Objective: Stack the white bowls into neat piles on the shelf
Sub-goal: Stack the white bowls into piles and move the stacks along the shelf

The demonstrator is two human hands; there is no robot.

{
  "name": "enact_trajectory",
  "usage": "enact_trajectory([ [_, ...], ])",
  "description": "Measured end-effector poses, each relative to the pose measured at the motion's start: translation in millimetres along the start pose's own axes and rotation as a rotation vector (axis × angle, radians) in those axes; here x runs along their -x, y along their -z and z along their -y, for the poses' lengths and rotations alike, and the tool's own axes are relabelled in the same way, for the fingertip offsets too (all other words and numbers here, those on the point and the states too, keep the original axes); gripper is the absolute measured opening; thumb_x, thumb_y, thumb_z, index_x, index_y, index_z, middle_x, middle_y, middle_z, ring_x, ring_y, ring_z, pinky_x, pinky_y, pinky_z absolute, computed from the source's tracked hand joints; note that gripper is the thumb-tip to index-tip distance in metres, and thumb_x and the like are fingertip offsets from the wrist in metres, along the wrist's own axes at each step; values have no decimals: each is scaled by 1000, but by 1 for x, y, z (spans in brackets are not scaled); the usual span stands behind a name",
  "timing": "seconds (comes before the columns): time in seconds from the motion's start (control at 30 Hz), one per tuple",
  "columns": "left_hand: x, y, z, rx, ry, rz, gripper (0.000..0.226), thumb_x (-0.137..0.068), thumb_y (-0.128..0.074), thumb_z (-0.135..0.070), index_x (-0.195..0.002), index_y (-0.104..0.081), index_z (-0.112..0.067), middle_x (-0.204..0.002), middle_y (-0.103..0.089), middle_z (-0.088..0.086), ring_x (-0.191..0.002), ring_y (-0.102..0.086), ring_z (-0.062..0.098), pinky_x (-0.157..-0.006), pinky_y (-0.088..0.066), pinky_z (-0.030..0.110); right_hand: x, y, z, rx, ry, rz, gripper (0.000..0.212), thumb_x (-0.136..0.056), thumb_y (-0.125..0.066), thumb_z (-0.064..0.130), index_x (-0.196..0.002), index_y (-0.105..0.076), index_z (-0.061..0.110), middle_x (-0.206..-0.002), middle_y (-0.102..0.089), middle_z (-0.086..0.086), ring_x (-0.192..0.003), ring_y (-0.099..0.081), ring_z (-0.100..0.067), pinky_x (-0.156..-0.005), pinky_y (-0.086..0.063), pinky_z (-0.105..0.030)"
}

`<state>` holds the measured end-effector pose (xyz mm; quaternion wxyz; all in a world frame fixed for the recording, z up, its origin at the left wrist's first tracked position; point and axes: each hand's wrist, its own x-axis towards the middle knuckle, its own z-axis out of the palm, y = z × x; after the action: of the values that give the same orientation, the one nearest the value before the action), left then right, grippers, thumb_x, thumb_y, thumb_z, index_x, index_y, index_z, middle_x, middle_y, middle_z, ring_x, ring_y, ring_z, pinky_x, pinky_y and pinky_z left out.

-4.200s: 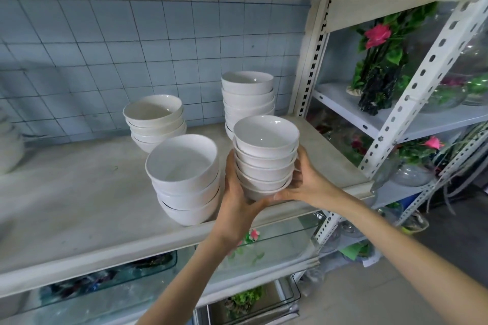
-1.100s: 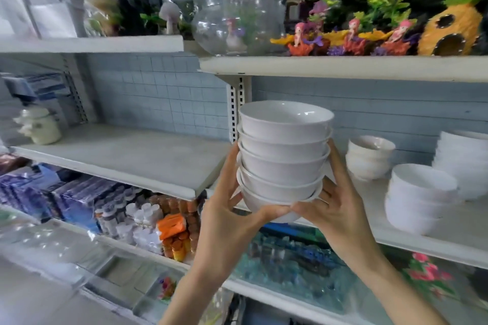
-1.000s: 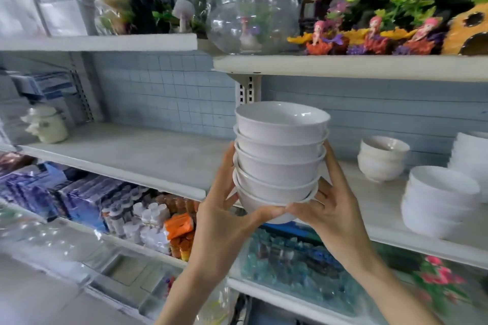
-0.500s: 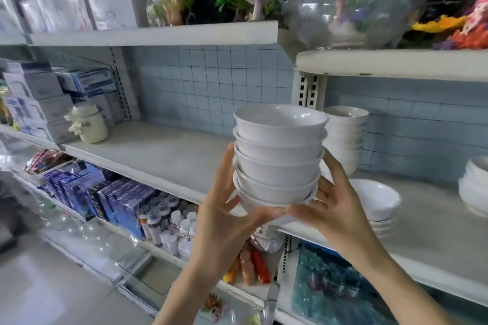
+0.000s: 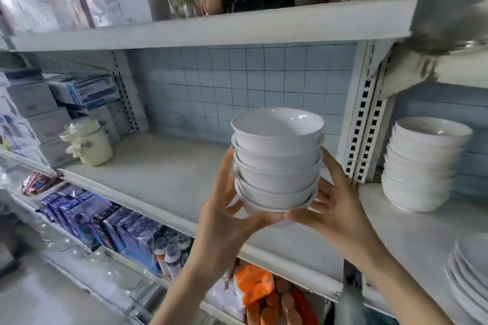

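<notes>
Bowl stack (image 5: 277, 163) moved left; left hand (image 5: 224, 221), right hand (image 5: 336, 215) cup its base.

Upright nested stack of white bowls (image 5: 277, 166) before the shelf (image 5: 163, 177)

held bowl stack (image 5: 277, 163) above shelf (image 5: 169, 174), jar (image 5: 88, 142) left, second stack (image 5: 422, 166) right

The left hand (image 5: 224, 221) and right hand (image 5: 335, 208) cradle the bowl stack (image 5: 277, 161).
</notes>
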<state>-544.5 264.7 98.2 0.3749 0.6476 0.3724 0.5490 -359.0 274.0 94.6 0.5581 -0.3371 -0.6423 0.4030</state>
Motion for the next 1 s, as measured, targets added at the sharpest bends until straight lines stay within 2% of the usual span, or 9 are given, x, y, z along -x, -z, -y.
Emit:
enact_trajectory([
  [0.07,-11,14,9,10,0,10,111,-48,-89,-46,-135,-23,-61,-137,-54,-7,-125,-52,9,-107,-41,44,-14,-11,-6,24,-17,-15,104,-38,-89,53,-126,-34,63,-126,-56,25,-120,-53,-2,-93,-51,-26],
  [0.2,-32,48,27,41,-11,37,110,-47,-89,-47,-136,-25,-61,-137,-54,-9,-124,-52,9,-105,-42,45,-40,-40,-16,70,-40,-47,96,-47,-88,45,-123,-33,65,-120,-61,26,-112,-54,10,-91,-41,-5],
  [0.3,-49,81,42,39,-20,64,111,-51,-89,-40,-139,-23,-56,-136,-55,-6,-125,-52,11,-107,-41,43,-60,-67,-28,72,-42,-66,99,-38,-89,52,-119,-35,70,-123,-59,26,-117,-55,1,-87,-49,-16],
  [0.4,-67,118,57,40,-39,111,111,-54,-88,-33,-141,-23,-52,-136,-54,-7,-125,-51,10,-107,-40,42,-80,-100,-38,79,-36,-102,99,-38,-88,53,-119,-35,71,-121,-58,29,-116,-55,2,-83,-50,-14],
  [0.53,-91,171,77,35,-36,183,110,-55,-88,-37,-141,-22,-53,-139,-52,-7,-127,-49,8,-108,-40,41,-103,-148,-55,77,-48,-169,105,-40,-89,50,-128,-33,61,-122,-58,27,-116,-55,0,-83,-51,-16],
  [0.73,-122,244,104,42,-38,285,108,-60,-88,-29,-142,-21,-48,-135,-55,-3,-124,-51,8,-105,-42,29,-140,-211,-82,115,-122,-220,106,-37,-90,50,-122,-31,69,-121,-59,23,-114,-58,-5,-89,-53,-26],
  [0.83,-140,271,123,62,-28,322,107,-59,-89,-29,-140,-22,-50,-133,-56,-3,-121,-54,9,-101,-44,25,-159,-236,-94,131,-149,-232,108,-43,-89,37,-127,-27,64,-124,-61,11,-114,-58,-4,-91,-52,-27],
  [1.0,-172,303,157,72,13,371,106,-56,-88,-31,-138,-24,-50,-132,-57,-6,-118,-56,9,-94,-48,21,-195,-261,-118,186,-208,-184,114,-51,-85,18,-137,-18,51,-129,-55,7,-116,-56,-4,-93,-50,-24],
])
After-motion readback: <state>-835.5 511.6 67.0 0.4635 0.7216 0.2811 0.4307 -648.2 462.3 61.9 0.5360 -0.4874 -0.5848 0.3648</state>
